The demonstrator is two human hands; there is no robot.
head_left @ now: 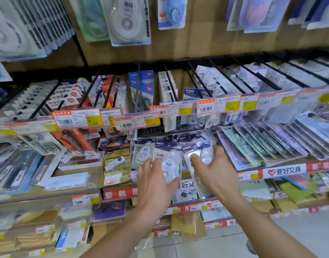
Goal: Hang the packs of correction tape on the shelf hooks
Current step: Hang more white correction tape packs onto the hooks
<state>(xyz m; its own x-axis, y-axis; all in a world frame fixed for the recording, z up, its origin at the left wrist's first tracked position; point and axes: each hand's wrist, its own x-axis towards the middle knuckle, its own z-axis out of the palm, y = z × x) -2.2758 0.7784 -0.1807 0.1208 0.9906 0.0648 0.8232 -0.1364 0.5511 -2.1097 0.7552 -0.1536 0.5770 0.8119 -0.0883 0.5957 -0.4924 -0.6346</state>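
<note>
Below the price rail | left hand (pixel 156 183) grips pack (pixel 169 164) | right hand (pixel 215 174) grips second pack (pixel 199 155)

Price tag strip (pixel 208 107) fronting black hooks (pixel 171 84), open gap between hook rods, hanging packs (pixel 271 140) crowding right

I'm looking at a stationery shop aisle. A tan wooden back panel (pixel 206 40) rises behind black hook rails (pixel 202 79). Price labels (pixel 77 119), orange and yellow, line the front bar. Below, red shelf-edge strips (pixel 119 194) carry white characters. Pale floor tiles (pixel 225 244) show at lower right. The light is even and bright.
</note>
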